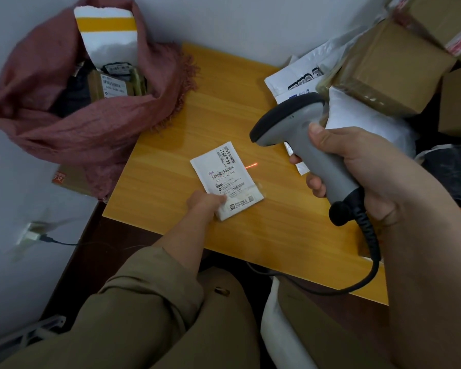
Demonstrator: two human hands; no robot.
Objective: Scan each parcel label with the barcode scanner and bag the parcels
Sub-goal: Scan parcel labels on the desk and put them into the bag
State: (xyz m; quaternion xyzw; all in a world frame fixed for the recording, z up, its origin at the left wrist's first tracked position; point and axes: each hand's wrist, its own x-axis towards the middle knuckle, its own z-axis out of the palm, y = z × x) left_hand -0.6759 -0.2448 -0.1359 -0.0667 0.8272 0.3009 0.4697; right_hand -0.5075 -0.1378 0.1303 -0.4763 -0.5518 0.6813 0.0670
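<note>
Head view: both hands worked above a yellow wooden desk (171, 155).
Right hand (362, 177): it gripped the handle of the grey barcode scanner (301, 139), fingers curled around it, thumb on top; the scanner head pointed left and down at the desk.
Scanner cable (367, 235): black, it hung from the handle end and passed over the near desk edge.
Left hand (205, 203): it pinched the near corner of a small white parcel (224, 179), which lay flat on the desk with the label up.
Red scan line (251, 165): it fell on the desk just beside the right edge of the parcel.
Bag (64, 118): dull pink cloth, open, left of the desk, with parcels inside.
Parcel pile (383, 70): brown boxes and white mailers at the far right corner.
</note>
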